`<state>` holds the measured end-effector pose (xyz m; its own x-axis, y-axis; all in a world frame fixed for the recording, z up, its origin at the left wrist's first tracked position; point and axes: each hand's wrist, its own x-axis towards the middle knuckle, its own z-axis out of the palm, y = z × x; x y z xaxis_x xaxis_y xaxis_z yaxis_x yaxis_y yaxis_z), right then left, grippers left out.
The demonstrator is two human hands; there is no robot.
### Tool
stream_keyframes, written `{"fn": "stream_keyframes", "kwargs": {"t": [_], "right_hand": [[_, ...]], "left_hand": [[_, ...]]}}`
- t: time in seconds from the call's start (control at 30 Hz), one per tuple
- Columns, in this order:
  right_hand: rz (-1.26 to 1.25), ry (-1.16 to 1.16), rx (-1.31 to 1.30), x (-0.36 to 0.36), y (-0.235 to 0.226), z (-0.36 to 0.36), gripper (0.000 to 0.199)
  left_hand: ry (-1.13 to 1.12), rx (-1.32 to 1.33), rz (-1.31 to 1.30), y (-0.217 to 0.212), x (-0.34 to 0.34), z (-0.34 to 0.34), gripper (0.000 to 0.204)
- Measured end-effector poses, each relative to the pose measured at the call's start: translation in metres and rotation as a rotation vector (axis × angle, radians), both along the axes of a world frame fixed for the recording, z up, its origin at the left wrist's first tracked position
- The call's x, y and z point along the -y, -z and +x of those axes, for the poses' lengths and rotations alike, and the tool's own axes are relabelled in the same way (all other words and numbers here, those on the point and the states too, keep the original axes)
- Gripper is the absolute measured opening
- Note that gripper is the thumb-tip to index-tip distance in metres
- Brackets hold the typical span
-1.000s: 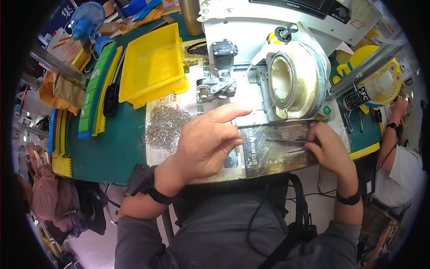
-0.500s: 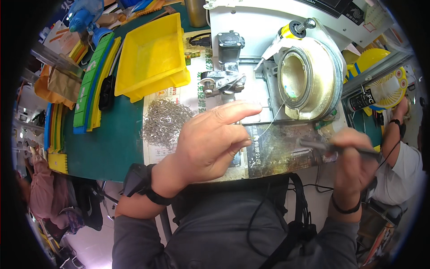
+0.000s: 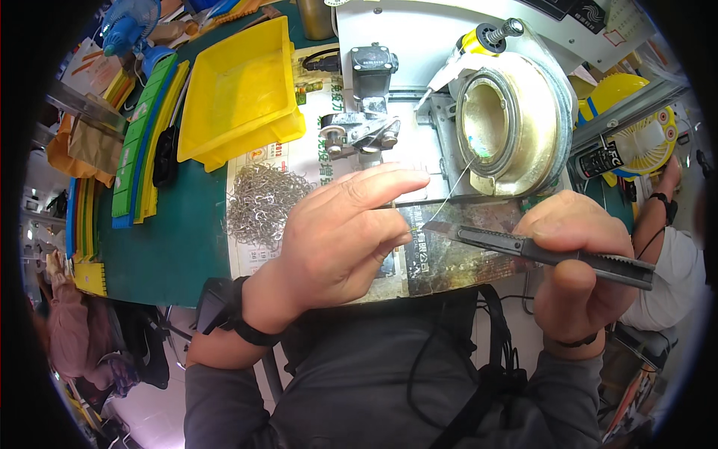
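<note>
left hand (image 3: pixel 336 239) flat, fingers spread, pinning wire (image 3: pixel 452 193) | right hand (image 3: pixel 576 262) gripping utility knife (image 3: pixel 538 251) | wire uncut, blade tip touching it

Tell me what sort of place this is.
Likely a small factory workbench: a winding machine with a brass ring, a pile of wire hooks and a yellow tray. The right hand holds a knife.

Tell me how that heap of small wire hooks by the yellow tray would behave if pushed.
The hook heap looks like many loose, thin metal pieces, so it would probably scatter and spread rather than slide as one. The hooks seem tangled, so clumps may drag together. Each likely weighs little.
</note>
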<state>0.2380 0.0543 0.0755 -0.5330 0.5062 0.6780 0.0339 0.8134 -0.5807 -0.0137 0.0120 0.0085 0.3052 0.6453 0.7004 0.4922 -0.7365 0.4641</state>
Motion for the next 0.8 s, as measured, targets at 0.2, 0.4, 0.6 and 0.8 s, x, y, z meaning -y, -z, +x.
{"fn": "stream_keyframes", "kwargs": {"t": [0.2, 0.4, 0.6, 0.8], "right_hand": [[0.001, -0.008, 0.037, -0.0038, -0.0001, -0.0051, 0.041], [0.045, -0.045, 0.023, -0.0039, -0.0005, -0.0060, 0.040], [0.040, -0.033, -0.012, -0.0007, 0.0022, -0.0063, 0.041], [0.000, 0.018, 0.026, -0.0002, 0.0008, -0.0079, 0.039]], "left_hand": [[0.004, 0.003, -0.002, 0.0009, 0.0000, 0.0000, 0.018], [0.009, 0.008, -0.002, 0.0001, 0.0002, 0.0004, 0.018], [0.014, 0.014, 0.002, -0.0008, 0.0004, 0.0004, 0.018], [0.011, 0.014, -0.019, -0.0007, 0.0016, 0.0003, 0.018]]}}
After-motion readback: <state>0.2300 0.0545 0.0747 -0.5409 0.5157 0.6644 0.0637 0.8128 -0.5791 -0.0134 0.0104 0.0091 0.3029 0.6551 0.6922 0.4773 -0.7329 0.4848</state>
